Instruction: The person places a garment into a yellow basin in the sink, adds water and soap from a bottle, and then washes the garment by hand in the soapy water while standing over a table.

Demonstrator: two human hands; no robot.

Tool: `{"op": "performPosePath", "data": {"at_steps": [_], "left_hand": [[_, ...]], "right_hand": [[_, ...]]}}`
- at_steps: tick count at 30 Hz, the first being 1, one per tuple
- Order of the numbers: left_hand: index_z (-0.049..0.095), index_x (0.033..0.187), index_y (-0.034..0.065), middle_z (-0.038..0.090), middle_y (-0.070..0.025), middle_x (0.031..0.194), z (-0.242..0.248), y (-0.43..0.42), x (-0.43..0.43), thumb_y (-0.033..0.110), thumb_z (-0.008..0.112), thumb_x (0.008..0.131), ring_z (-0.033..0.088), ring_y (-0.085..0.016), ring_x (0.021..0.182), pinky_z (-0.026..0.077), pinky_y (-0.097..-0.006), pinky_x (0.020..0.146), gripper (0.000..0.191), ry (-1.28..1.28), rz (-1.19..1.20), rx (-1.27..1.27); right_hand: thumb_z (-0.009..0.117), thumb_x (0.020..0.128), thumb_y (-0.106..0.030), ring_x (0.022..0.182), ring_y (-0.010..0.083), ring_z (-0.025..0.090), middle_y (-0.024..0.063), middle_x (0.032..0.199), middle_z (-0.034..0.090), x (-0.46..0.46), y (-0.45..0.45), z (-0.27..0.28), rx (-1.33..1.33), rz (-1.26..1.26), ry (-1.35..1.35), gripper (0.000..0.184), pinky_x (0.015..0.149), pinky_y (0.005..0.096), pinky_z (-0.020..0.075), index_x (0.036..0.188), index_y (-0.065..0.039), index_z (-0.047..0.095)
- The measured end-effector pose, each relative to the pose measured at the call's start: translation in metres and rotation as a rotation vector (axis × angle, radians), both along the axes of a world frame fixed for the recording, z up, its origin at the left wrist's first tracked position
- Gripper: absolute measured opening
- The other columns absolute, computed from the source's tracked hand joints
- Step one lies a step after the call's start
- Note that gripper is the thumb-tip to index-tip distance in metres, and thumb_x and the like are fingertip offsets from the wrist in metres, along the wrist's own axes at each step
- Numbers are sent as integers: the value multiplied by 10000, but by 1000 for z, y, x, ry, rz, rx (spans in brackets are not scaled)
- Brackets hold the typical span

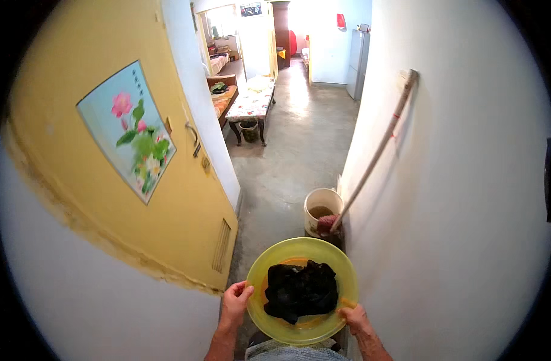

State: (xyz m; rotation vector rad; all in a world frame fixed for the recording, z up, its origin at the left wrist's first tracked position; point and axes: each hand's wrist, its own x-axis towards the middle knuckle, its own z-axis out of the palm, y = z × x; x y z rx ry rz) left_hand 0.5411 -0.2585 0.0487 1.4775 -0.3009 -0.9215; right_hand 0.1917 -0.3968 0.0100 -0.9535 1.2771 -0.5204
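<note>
A yellow-green plastic basin [302,246] is held at waist height, low in the view. My left hand [235,303] grips its left rim, thumb on top. On the opposite side my right hand [356,319] is closed on the rim, its fingers partly behind the wall. Inside lies a crumpled dark cloth [300,291], apparently a garment, over an orange bottom. Neither hand touches the cloth.
Against the right wall stand a white bucket [310,221] with murky liquid and a long wooden-handled mop [377,155]. A yellow door [189,243] is at left. Farther off are a cloth-covered table [253,101], a wooden seat and a refrigerator [358,63].
</note>
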Motion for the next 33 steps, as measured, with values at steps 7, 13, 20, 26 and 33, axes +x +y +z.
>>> {"op": "performPosePath", "data": {"at_steps": [7,13,20,26,33], "left_hand": [[643,1218,-38,698,-55,1079,17,-117,88,104,736,946,648,-126,944,531,-276,870,321,57,153,-102],[638,1224,-40,697,-63,1082,-9,-244,177,122,745,941,651,-121,942,538,-276,859,343,76,151,-125],[651,1236,-47,702,-42,1027,6,-444,265,154,764,933,649,-108,912,539,-266,832,380,27,-73,-40],[647,1250,-47,700,-42,1034,6,-593,360,142,758,936,640,-103,908,535,-263,828,383,6,-219,-49],[619,1308,-66,713,-92,1142,-2,-738,451,103,704,973,673,-142,1011,548,-297,908,385,114,-153,6]], "right_hand": [[651,846,-53,767,184,654,77,912,696,115,-177,28,-38,162,2,376,658,342,529,1211,31,690],[607,849,-45,766,196,662,95,940,716,197,-303,10,-58,216,-34,450,668,324,535,1285,53,660],[617,836,11,771,211,666,94,971,712,253,-434,13,78,-54,-12,342,659,339,553,1165,43,705],[577,843,62,861,251,699,162,1068,708,346,-542,21,107,-237,-61,399,746,351,585,1236,83,642],[576,856,57,802,230,688,143,982,700,442,-714,-11,4,-138,-49,404,692,324,572,1254,72,644]]}}
